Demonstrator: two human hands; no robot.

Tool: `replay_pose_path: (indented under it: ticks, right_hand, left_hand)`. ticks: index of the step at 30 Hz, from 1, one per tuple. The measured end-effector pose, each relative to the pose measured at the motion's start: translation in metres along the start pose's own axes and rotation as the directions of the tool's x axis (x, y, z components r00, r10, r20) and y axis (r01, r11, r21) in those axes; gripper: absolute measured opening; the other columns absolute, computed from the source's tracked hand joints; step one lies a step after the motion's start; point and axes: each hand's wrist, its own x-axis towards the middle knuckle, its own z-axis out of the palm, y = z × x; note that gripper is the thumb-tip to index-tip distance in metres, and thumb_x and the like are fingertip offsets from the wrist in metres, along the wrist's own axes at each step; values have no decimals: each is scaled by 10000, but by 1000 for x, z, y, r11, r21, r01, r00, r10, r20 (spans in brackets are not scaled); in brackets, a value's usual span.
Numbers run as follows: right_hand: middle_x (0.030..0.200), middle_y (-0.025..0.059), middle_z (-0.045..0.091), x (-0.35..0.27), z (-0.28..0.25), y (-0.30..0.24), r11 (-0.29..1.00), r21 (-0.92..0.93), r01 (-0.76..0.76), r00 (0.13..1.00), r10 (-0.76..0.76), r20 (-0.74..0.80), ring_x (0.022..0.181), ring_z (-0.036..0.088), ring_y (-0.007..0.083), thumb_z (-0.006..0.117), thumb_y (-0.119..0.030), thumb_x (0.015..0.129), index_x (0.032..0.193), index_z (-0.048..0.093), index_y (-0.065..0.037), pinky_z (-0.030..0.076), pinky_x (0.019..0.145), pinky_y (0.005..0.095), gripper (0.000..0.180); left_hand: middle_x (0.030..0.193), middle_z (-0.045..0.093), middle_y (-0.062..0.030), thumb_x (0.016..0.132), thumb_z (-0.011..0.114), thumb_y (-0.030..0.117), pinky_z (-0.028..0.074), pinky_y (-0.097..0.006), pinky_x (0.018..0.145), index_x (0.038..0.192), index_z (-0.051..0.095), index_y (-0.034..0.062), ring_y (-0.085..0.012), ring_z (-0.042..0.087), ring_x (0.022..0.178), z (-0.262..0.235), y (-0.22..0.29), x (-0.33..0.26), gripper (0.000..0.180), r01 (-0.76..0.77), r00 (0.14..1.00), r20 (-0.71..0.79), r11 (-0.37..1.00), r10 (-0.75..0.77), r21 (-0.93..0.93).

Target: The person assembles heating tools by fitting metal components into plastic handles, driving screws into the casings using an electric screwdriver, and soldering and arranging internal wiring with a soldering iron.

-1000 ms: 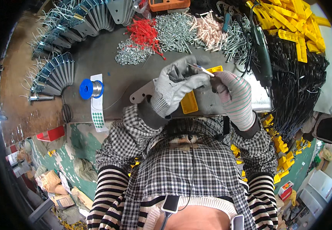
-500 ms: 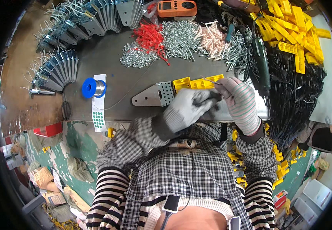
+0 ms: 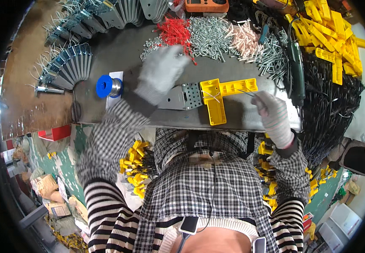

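My left hand [image 3: 162, 72], in a pale glove and smeared by motion, reaches over the table beside the pile of red wired parts [image 3: 175, 33]. Its fingertips do not show clearly. My right hand [image 3: 271, 113], in a striped glove, is closed near the table's front right. A thin dark wire [image 3: 246, 92] runs from its fingertips toward the yellow T-shaped plastic housing [image 3: 214, 101], which lies open side up. A short white wire [image 3: 212, 96] crosses the housing. The housing meets the perforated end of a grey metal plate [image 3: 186, 97], partly covered by my left forearm.
Piles of silver screws [image 3: 209, 38], pink sleeves [image 3: 243, 41] and small nuts [image 3: 151, 47] lie at the back. A blue solder spool [image 3: 104, 86] stands left, near rows of metal plates [image 3: 70, 69]. A dark power screwdriver [image 3: 296, 74], yellow housings [image 3: 342, 38] and black wires [image 3: 330, 101] fill the right.
My left hand has moved from the housing to the back left, by the red pile. My right hand has drawn back toward me, uncovering the yellow housing. The view has shifted slightly.
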Motion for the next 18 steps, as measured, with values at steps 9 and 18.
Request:
replay_pose_path:
  ticks: [9, 18]
  right_hand:
    - [625, 72, 500, 28, 1, -18, 912, 406, -54, 994, 89, -69, 530, 481, 135, 607, -118, 930, 865, 574, -13, 392, 511, 290, 128]
    - [628, -90, 467, 56, -1, -38, 710, 699, -88, 970, 220, -101, 576, 350, -6, 687, -140, 877, 1029, 667, 12, 293, 501, 189, 216]
  left_hand:
    - [879, 612, -39, 864, 583, 62, 535, -323, 649, 1079, 613, 66, -177, 626, 751, -3, 14, 65, 217, -260, 966, -5, 965, 260, -17]
    - [954, 652, -56, 932, 568, 57, 502, -262, 780, 1060, 617, 18, -125, 621, 876, -28, 107, 39, 143, 202, 868, 416, -573, -272, -794]
